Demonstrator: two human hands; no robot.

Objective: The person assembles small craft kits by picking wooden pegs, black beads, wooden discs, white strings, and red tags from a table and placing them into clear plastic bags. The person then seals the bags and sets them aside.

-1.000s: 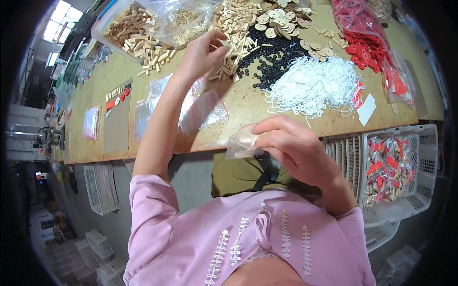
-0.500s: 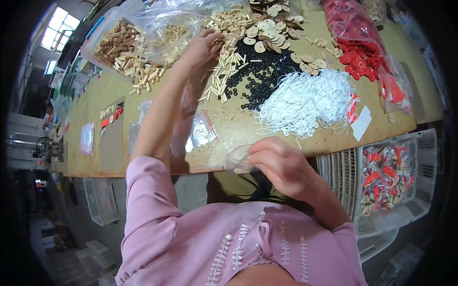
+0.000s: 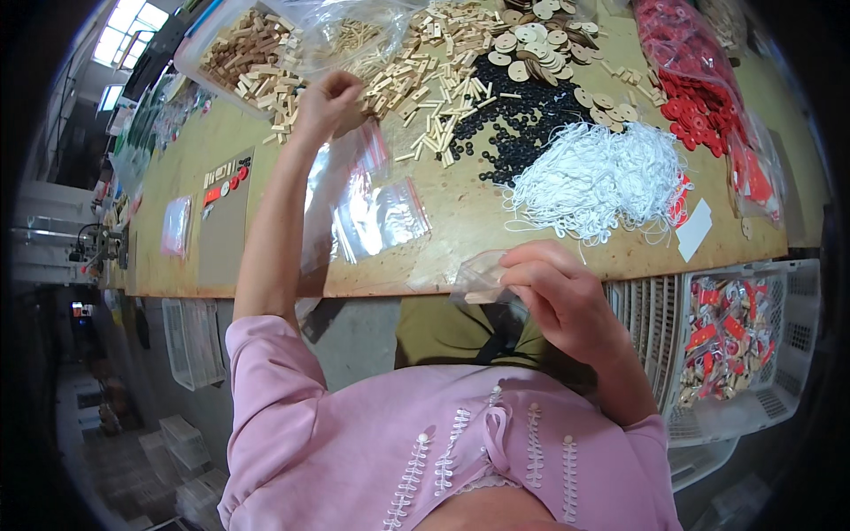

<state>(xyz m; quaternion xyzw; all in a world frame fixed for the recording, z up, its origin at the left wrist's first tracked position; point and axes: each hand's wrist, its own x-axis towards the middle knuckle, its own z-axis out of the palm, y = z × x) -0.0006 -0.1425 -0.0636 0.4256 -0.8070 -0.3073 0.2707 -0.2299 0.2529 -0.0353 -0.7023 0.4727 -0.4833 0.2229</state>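
My right hand (image 3: 567, 296) pinches the edge of a small clear plastic bag (image 3: 475, 273) above the table's front edge. Pale wooden pieces (image 3: 482, 297) show through the lower part of this bag. My left hand (image 3: 326, 108) is over the table with its fingers curled together; whatever they hold, if anything, is hidden. Small wooden blocks (image 3: 400, 87) lie just right of it, and light wooden sticks (image 3: 452, 122) lie beyond those. Under the left forearm are flat clear zip bags (image 3: 382, 217), some with a red strip.
A clear bin of wooden blocks (image 3: 243, 55) stands far left. Black rings (image 3: 522, 124), wooden discs (image 3: 540, 44), white cords (image 3: 602, 181) and red discs (image 3: 695, 115) are heaped rightward. A cardboard strip (image 3: 223, 230) bears sample parts. A white crate (image 3: 677, 416) with filled bags stands right.
My left hand has moved left and back from the pile of wooden blocks and sticks, its fingers now curled. My right hand still holds the bag. The whole view has shifted slightly.
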